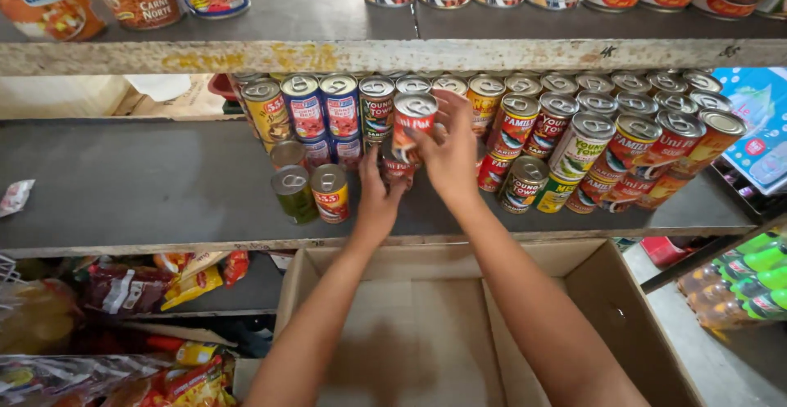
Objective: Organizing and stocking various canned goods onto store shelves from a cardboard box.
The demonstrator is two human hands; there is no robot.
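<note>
Starting at the far left, I've got a small crumpled wrapper (15, 196) lying alone on the grey shelf (147, 181), with snack bags (193, 284) piled on the level below. Moving in, two loose cans stand side by side near the shelf's front edge, a green can (293, 193) and a red and yellow can (330, 193), just left of my left hand (377, 202). That hand reaches up from below, fingers wrapped on a low red can (398, 169) standing on the shelf; the grip there looks closed around it, though my hand hides most of the can. Right above it, my right hand (451, 157) has its grip clenched on a taller red can (412, 127), held upright over the lower one, touching or nearly so; I cannot tell which. Behind both hands runs a tight row of stacked cans (574, 140), two high, stretching off to the right end of the shelf. Below my forearms sits an open cardboard box (410, 333), and at the far right I catch green bottles (750, 280) on a lower rack.
</note>
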